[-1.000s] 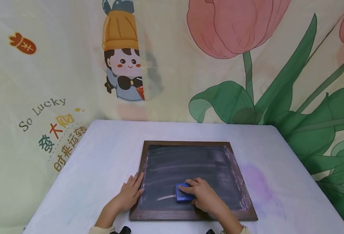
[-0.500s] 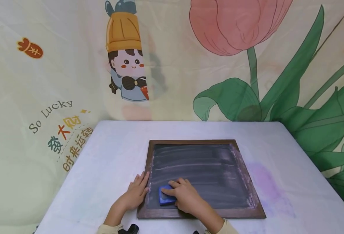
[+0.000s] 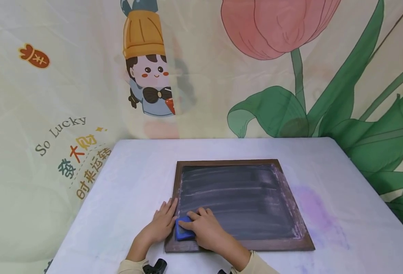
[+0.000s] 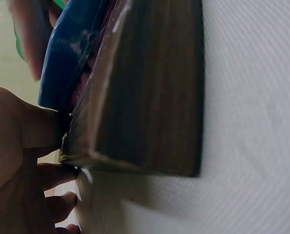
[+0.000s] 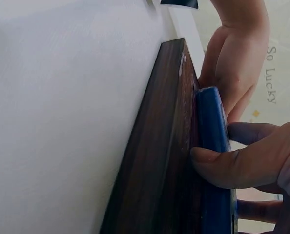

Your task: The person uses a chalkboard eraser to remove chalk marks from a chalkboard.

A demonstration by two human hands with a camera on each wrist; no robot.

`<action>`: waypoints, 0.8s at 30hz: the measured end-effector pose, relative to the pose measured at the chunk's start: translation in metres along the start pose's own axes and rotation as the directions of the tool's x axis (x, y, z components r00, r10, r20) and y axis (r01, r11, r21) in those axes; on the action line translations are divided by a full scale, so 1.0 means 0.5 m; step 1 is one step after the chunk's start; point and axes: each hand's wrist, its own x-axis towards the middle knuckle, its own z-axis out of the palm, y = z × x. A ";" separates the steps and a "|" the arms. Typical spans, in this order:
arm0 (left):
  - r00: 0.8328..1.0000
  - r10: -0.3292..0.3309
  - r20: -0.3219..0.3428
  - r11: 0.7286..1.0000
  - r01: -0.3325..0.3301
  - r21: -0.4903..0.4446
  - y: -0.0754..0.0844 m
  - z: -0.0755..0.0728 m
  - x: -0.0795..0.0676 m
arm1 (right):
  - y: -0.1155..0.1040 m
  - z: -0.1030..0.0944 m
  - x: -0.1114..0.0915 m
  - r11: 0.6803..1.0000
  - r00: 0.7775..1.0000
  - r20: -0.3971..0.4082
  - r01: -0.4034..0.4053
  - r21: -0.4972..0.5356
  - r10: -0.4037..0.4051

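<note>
A small blackboard [image 3: 232, 201] with a dark wooden frame lies flat on the white-covered table. My right hand [image 3: 206, 230] grips a blue chalkboard eraser [image 3: 183, 233] at the board's lower left corner. Its thumb [image 5: 208, 161] lies along the eraser's near side in the right wrist view, other fingers on top and across. My left hand [image 3: 160, 224] rests at the left side of the frame, fingers extended. In the left wrist view its thumb [image 4: 42, 124] touches the frame, and the eraser's felt side faces the board. Faint chalk smears streak the black surface.
White cloth covers the table [image 3: 139, 163], with a purple stain [image 3: 311, 209] to the right of the board. Behind it hangs a printed curtain [image 3: 201, 76] with tulips and a cartoon figure. Black wrist devices [image 3: 156, 266] show at the bottom edge.
My right hand has slid the eraser leftward across the lower board to the left frame edge. A white chalk stroke seen there earlier is gone. My left hand stays at the frame.
</note>
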 end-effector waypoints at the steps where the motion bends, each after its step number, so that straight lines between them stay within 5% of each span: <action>1: 1.000 0.001 -0.002 1.000 -0.001 0.000 0.000 0.000 0.000 | -0.002 0.001 0.001 1.000 1.000 -0.004 0.001 -0.003 -0.001; 14: 1.000 -0.004 0.017 1.000 0.004 0.009 -0.005 0.002 0.005 | 0.012 0.004 -0.016 1.000 1.000 0.000 -0.020 -0.006 0.020; 24: 1.000 -0.017 0.015 0.999 0.018 -0.036 -0.008 0.000 0.002 | 0.084 -0.004 -0.093 0.992 0.994 0.006 -0.107 0.061 0.107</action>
